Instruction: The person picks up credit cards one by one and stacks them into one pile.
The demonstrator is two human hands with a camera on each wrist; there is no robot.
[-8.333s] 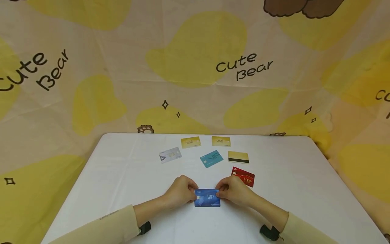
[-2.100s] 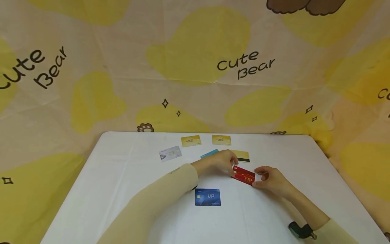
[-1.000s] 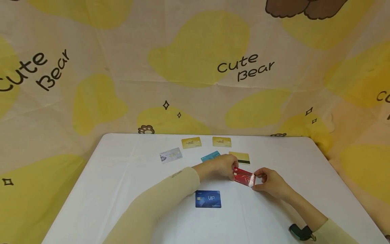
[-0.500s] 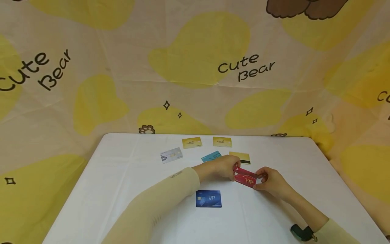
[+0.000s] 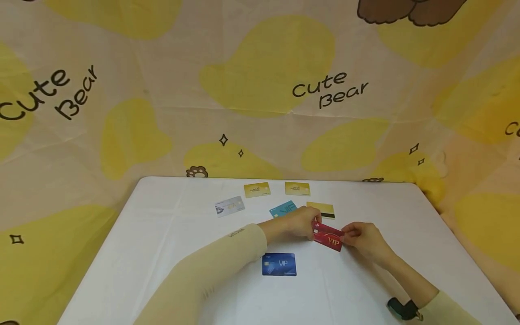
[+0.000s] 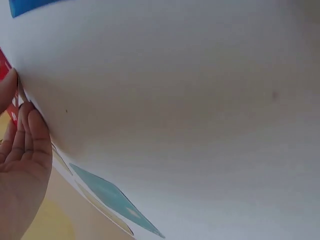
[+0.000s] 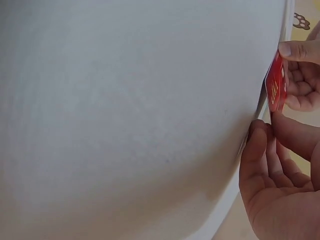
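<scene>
A red VIP card [image 5: 327, 236] is held between both hands in the head view, tilted with its right end lower. My left hand [image 5: 302, 222] pinches its left end, reaching across in front of the teal card [image 5: 283, 209], partly hidden. At the opposite end, my right hand [image 5: 367, 239] pinches the edge between thumb and fingers. The right wrist view has the red card [image 7: 276, 85] close over the white surface, with a thumb at each end. In the left wrist view, my left hand [image 6: 25, 150] hides much of it. A blue VIP card [image 5: 279, 264] lies flat nearer the front.
Two gold cards [image 5: 257, 189] lie along the back of the white table [image 5: 170, 253]. A silver card [image 5: 229, 206] is to their left front. Behind the red card lies another gold card [image 5: 321, 209] showing a black stripe. A patterned cloth [image 5: 260, 90] hangs behind the table.
Both hands have left the blue card for the red one. They now grip the red card by its two ends, and my right thumb has moved up from its lower corner onto the end.
</scene>
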